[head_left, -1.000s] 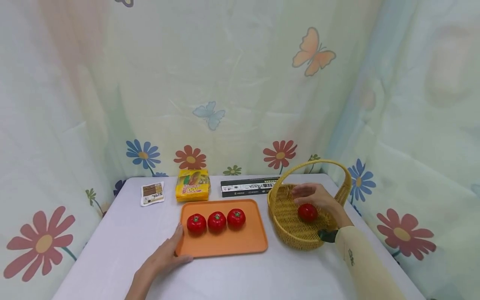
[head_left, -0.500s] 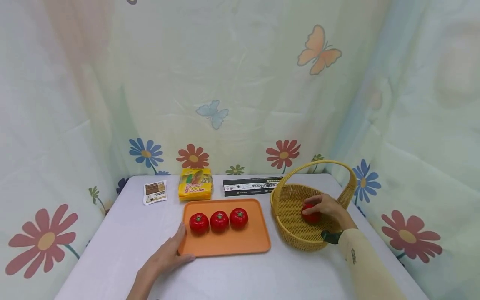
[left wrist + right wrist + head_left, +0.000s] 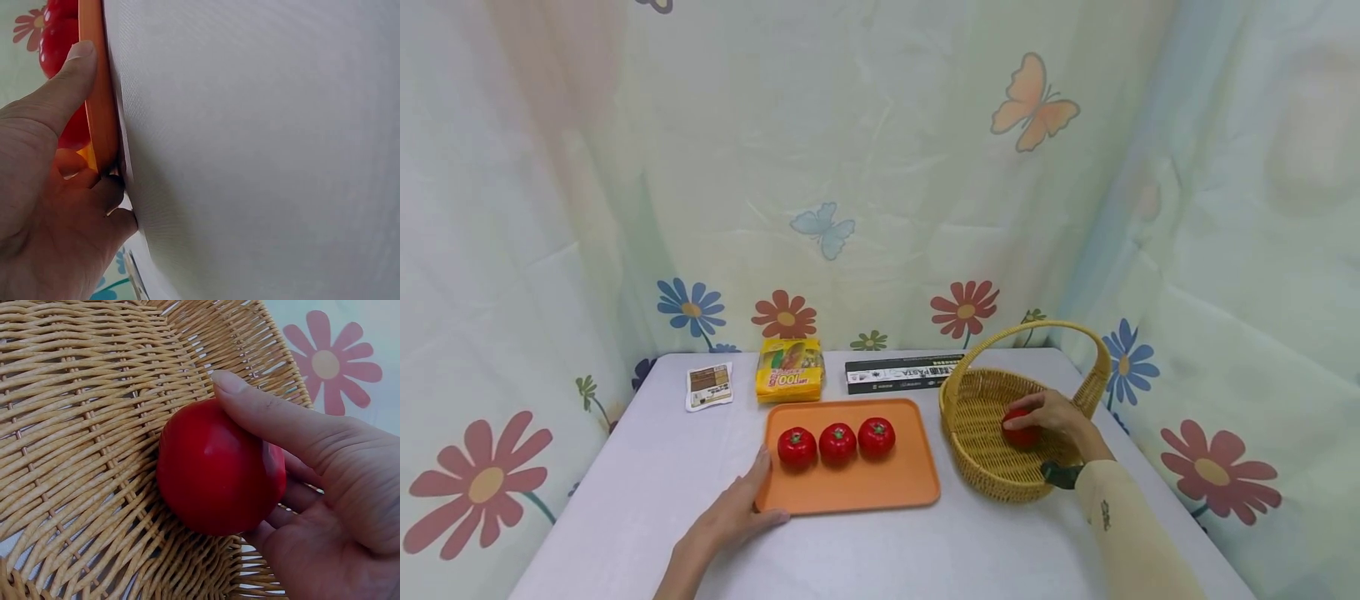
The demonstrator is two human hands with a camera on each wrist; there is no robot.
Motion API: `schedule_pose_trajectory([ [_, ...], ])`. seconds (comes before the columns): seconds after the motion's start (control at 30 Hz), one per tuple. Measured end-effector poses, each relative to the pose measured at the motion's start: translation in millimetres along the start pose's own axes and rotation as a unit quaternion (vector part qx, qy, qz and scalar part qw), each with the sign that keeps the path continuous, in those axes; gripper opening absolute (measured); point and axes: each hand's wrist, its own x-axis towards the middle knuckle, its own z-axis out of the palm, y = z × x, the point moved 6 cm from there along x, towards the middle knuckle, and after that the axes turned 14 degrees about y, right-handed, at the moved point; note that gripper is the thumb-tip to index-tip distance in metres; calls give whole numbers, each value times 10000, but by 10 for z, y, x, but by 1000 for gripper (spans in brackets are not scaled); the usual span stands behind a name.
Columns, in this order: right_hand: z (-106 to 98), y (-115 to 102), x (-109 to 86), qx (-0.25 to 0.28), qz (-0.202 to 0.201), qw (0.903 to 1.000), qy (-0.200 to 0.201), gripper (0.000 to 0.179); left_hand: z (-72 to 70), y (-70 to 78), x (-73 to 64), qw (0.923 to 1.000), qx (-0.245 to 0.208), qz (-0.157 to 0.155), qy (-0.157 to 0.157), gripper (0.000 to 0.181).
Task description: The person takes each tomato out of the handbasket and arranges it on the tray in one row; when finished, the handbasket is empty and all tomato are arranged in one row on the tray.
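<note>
My right hand (image 3: 1058,415) reaches into a wicker basket (image 3: 981,454) and grips a red tomato (image 3: 215,469), thumb over its top and fingers curled behind it. The tomato sits low against the basket's woven bottom. On the left, my left hand (image 3: 730,512) holds the near left corner of an orange tray (image 3: 880,487). Its thumb lies on the tray's front rim in the left wrist view, the other fingers along the left side. Three tomatoes with green stems line the tray: the left one (image 3: 797,447), the middle one (image 3: 838,442) and the right one (image 3: 876,437).
Behind the tray are a yellow packet (image 3: 789,371) and a long black pasta box (image 3: 898,373). A small white and brown sachet (image 3: 709,387) lies at the back left. The basket's tall handle (image 3: 1030,327) arches over its opening. Flowered cloth (image 3: 880,167) surrounds the white table.
My right hand has come down from above the tomato in the basket and now grips it. My left hand stays at the tray's corner. The view has shifted slightly.
</note>
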Motion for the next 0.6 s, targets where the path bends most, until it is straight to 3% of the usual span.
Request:
schedule_pose_trajectory([
  [0.2, -91, -130, -122, 139, -235, 9994, 235, 63, 10, -10, -21, 10000, -70, 41, -13, 117],
  [0.3, -183, -280, -337, 478, -379, 9967, 535, 74, -2, -1, -26, 9999, -114, 75, 2, 116],
  [0.4, -240, -497, -687, 651, -881, 9919, 642, 70, -16, 11, -20, 9999, -127, 86, 10, 116],
  [0.5, -165, -776, -1124, 803, -1635, 9830, 233, 50, -28, 25, -24, 9999, -120, 86, 5, 116],
  [0.6, 93, -1052, -1497, 1132, -2154, 9681, -602, 38, -38, 20, -26, 9999, -120, 81, -1, 115],
])
